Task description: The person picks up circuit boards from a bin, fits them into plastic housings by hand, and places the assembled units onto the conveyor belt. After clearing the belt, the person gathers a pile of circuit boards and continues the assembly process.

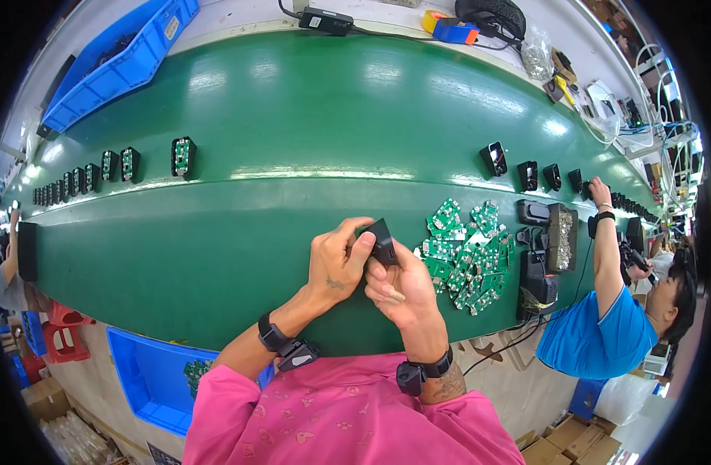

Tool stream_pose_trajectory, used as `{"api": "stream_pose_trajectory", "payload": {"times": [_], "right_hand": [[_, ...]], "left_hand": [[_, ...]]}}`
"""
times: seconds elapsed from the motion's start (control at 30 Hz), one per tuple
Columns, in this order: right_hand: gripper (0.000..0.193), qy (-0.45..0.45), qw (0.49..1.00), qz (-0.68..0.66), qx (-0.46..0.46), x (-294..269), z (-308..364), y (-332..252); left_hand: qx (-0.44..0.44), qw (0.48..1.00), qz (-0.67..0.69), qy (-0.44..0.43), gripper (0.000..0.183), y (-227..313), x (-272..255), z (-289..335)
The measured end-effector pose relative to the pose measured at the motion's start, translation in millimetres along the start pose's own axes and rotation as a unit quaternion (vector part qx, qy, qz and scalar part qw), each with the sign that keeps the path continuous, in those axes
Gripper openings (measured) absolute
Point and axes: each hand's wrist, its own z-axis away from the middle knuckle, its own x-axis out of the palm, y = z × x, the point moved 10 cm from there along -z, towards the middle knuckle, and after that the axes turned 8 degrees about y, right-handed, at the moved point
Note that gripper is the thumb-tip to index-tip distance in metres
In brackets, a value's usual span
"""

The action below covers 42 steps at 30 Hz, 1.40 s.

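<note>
Between my hands is a small black plastic housing (382, 242), held tilted above the green work surface, with a small slot in its side. The fingers of my left hand (334, 262) close on its left and upper side. My right hand (406, 287) grips it from below and the right, its fingers curled. What is inside the housing is turned away from view. Just right of my right hand lies a loose pile of green circuit boards (468, 260).
Black housings with green boards (183, 158) line the belt at left; open black housings (493, 159) line it at right. A soldering station (537, 279) and a metal-filled tray (561, 236) stand beyond the pile. A co-worker in blue (599, 333) reaches in. Blue bin (150, 380) below.
</note>
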Motion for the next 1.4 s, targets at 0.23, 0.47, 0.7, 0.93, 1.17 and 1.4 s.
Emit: {"api": "stream_pose_trajectory", "payload": {"times": [0.23, 0.47, 0.7, 0.93, 1.17, 1.4], "right_hand": [[0.036, 0.115, 0.831, 0.407, -0.362, 25.1, 31.5, -62.9], [0.034, 0.076, 0.700, 0.616, -0.354, 104.6, -5.2, -99.8], [0.037, 0.004, 0.680, 0.689, -0.252, 143.7, -139.9, -70.4], [0.037, -0.035, 0.707, 0.664, -0.241, 137.4, -168.7, -60.8], [0.044, -0.030, 0.688, 0.674, -0.268, 131.4, -157.9, -74.3], [0.054, 0.154, 0.323, 0.811, -0.463, 114.7, -78.3, -163.6]], "left_hand": [[-0.032, 0.994, 0.101, -0.011, 0.033, -17.7, 0.1, 3.7], [0.101, 0.987, -0.069, -0.102, 0.011, 4.9, 28.3, 14.9], [0.053, 0.995, -0.013, -0.078, 0.011, -3.3, 17.2, 11.7], [0.001, 0.999, -0.012, -0.048, 0.018, -17.3, 10.3, 9.0], [0.042, 0.998, -0.024, -0.049, 0.019, -12.9, 22.0, 5.3], [0.013, 0.998, -0.037, -0.058, 0.014, -15.8, 18.1, 9.1]]}}
